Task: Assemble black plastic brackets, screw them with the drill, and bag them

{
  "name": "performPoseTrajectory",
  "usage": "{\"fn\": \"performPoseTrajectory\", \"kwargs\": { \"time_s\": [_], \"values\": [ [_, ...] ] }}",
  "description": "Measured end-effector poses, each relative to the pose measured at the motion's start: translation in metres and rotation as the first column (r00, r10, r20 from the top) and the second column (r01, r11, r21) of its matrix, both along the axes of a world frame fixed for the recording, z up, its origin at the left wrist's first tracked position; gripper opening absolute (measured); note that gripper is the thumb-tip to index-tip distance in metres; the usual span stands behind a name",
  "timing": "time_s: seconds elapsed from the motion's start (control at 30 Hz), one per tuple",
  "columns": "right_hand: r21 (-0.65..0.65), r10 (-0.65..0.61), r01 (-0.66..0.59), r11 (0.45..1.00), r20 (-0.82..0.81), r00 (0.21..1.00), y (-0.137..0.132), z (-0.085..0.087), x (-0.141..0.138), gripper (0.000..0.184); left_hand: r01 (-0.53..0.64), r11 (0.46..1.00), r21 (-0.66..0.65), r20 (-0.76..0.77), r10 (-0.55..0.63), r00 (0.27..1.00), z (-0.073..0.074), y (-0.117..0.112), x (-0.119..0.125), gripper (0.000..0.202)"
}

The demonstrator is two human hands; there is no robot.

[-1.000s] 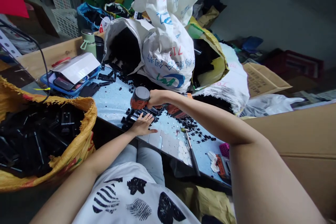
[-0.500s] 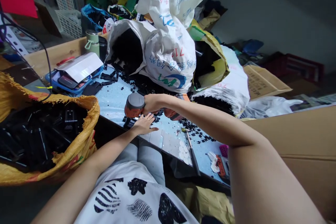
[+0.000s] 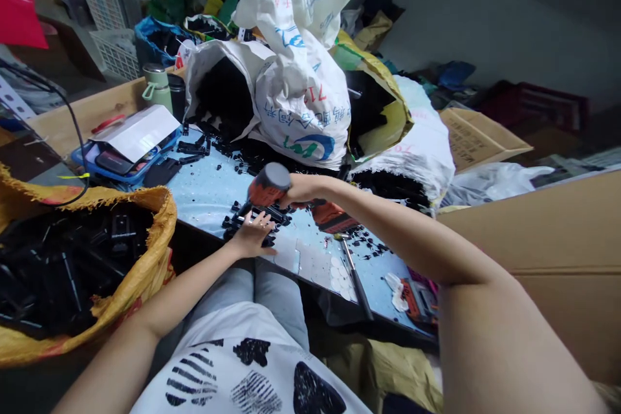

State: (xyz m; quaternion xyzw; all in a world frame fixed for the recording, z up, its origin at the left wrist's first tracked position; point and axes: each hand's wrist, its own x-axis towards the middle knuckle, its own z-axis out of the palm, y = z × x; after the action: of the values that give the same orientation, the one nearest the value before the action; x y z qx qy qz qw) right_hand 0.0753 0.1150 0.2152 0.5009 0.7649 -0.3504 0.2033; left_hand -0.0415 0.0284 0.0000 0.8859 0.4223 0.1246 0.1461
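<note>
My right hand (image 3: 301,189) grips an orange and grey power screwdriver (image 3: 266,185), tilted with its nose down toward a cluster of black plastic parts (image 3: 242,217) at the near edge of the light blue table (image 3: 206,184). My left hand (image 3: 253,236) rests on those black parts with fingers curled over them, just under the tool's nose. The tool's orange battery end (image 3: 332,215) lies behind my right wrist.
White woven sacks (image 3: 295,103) of black parts stand at the table's back. A yellow sack (image 3: 72,252) full of black parts sits at left. A blue tray with a white box (image 3: 133,142), a green flask (image 3: 158,87), a screwdriver (image 3: 354,272), white discs (image 3: 339,275), and cardboard (image 3: 533,252) at right.
The tool has swung right and tilted nose-down over the black parts. My left hand has curled its fingers onto the parts. The view shifted slightly.
</note>
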Motion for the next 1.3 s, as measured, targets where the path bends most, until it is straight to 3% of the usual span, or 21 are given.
{"fn": "performPoseTrajectory", "kwargs": {
  "time_s": [0.1,0.23,0.43,0.53,0.67,0.83,1.1,1.3],
  "values": [
    [0.088,-0.145,0.148,0.985,-0.036,0.989,0.024,0.005,0.043,0.018,-0.002,0.998,0.056,-0.071,0.006,0.997,-0.004,-0.005,-0.014,0.08],
    [0.189,-0.311,0.281,0.941,0.151,0.938,0.051,0.004,0.08,0.02,-0.02,0.997,0.072,-0.08,0.026,0.996,-0.007,0.001,-0.014,0.079],
    [0.161,-0.351,0.319,0.934,0.247,0.903,0.072,-0.017,0.113,0.015,-0.007,0.996,0.085,-0.12,0.017,0.993,-0.006,0.001,-0.009,0.077],
    [0.114,-0.33,0.311,0.944,0.253,0.909,0.079,-0.028,0.124,0.009,-0.064,0.993,0.103,-0.136,0.078,0.988,-0.003,-0.007,-0.007,0.072],
    [0.146,-0.324,0.297,0.944,0.232,0.917,0.075,-0.027,0.128,0.007,-0.145,0.984,0.1,-0.138,0.158,0.978,-0.004,-0.016,-0.002,0.067],
    [0.175,-0.263,0.228,0.958,0.212,0.941,0.057,-0.019,0.124,0.018,-0.131,0.985,0.109,-0.131,0.145,0.981,-0.011,-0.015,-0.001,0.066],
    [0.131,-0.218,0.19,0.973,0.249,0.944,0.044,-0.027,0.113,0.016,-0.134,0.971,0.196,-0.146,0.164,0.976,-0.012,-0.017,-0.001,0.071],
    [0.163,-0.159,0.123,0.979,0.23,0.96,0.014,-0.012,0.102,0.014,-0.132,0.974,0.184,-0.14,0.158,0.977,-0.01,-0.016,-0.001,0.069]
  ]
}}
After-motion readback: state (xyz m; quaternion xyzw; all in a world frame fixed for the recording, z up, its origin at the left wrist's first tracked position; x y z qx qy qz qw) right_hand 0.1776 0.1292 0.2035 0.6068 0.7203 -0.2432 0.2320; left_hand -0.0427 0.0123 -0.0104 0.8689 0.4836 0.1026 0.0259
